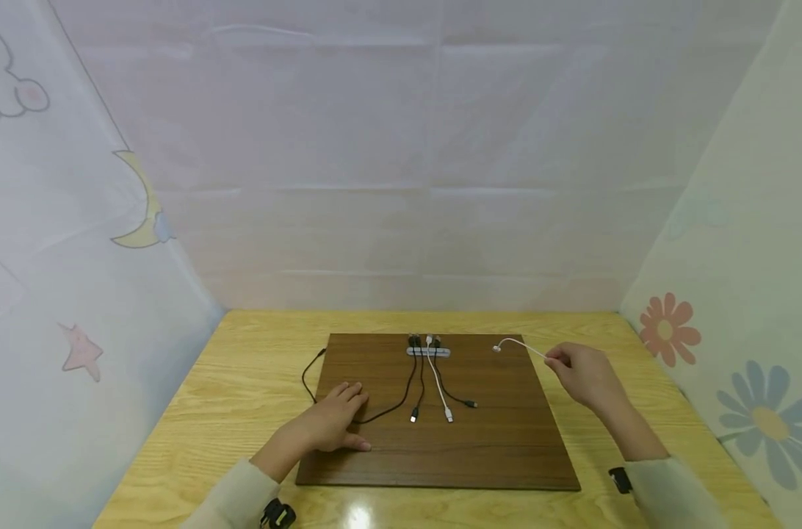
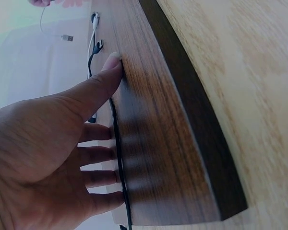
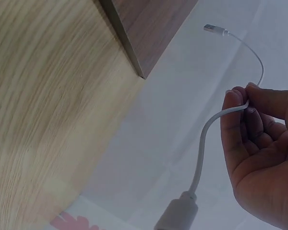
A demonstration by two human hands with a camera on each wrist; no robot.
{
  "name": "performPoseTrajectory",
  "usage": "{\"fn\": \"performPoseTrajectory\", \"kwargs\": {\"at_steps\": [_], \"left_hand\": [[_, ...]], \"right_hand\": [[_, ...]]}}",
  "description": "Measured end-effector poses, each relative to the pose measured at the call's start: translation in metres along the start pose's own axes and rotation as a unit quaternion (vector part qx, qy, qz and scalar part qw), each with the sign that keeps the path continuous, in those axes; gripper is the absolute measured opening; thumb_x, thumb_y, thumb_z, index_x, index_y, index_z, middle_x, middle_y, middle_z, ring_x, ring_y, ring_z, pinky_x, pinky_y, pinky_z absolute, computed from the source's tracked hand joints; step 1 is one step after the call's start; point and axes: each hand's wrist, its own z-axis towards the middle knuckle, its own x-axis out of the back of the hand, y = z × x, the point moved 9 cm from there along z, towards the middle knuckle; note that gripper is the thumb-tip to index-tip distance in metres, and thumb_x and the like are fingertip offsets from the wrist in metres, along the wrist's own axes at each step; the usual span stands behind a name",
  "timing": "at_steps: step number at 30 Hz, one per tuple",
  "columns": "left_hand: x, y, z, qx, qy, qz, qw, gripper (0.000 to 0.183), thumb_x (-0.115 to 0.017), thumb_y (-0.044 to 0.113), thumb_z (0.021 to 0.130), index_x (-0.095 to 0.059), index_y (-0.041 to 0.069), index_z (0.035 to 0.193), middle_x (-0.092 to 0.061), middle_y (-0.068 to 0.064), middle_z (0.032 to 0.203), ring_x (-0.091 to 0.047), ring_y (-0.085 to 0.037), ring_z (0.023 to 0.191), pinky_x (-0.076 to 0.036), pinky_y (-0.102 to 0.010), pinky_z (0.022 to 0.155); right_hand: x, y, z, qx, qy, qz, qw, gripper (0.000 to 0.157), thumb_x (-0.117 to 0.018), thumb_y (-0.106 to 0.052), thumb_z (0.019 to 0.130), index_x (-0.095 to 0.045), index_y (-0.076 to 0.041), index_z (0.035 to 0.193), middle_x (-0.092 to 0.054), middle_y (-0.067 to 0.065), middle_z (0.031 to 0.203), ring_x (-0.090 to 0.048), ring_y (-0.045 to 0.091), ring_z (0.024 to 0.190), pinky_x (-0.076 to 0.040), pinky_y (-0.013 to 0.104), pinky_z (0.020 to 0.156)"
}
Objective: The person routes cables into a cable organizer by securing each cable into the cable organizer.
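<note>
My right hand [image 1: 582, 373] pinches a white USB cable [image 3: 200, 158] partway along, in the air beyond the board's right edge. One end, a USB-A plug [image 3: 216, 30], hangs out past the fingertips; the other, a thicker white connector [image 3: 178, 213], dangles below in the right wrist view. My left hand [image 1: 331, 420] lies with spread fingers on the left part of a dark brown wooden board [image 1: 493, 455]. A black cable [image 2: 118, 143] passes under or against its fingers; the exact contact is unclear.
Near the board's back edge, a pale cable holder [image 1: 443, 353] has several cables in it. A white cable [image 1: 439, 386] and black ones fan out towards me across the board. Light wooden table [image 1: 242, 382] surrounds the board, with fabric-covered walls behind and at both sides.
</note>
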Motion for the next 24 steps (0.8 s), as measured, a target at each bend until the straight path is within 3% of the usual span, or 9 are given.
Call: {"fn": "performPoseTrajectory", "kwargs": {"at_steps": [24], "left_hand": [[0.003, 0.001, 0.000, 0.006, -0.004, -0.004, 1.0000, 0.090, -0.076, 0.054, 0.085, -0.045, -0.001, 0.149, -0.034, -0.024, 0.159, -0.028, -0.047, 0.147, -0.034, -0.056, 0.115]], "right_hand": [[-0.011, -0.019, 0.004, 0.002, 0.002, 0.013, 1.000, 0.016, -0.061, -0.013, 0.101, -0.070, 0.000, 0.107, -0.069, 0.004, 0.085, -0.058, 0.015, 0.070, -0.048, 0.034, 0.062]]}}
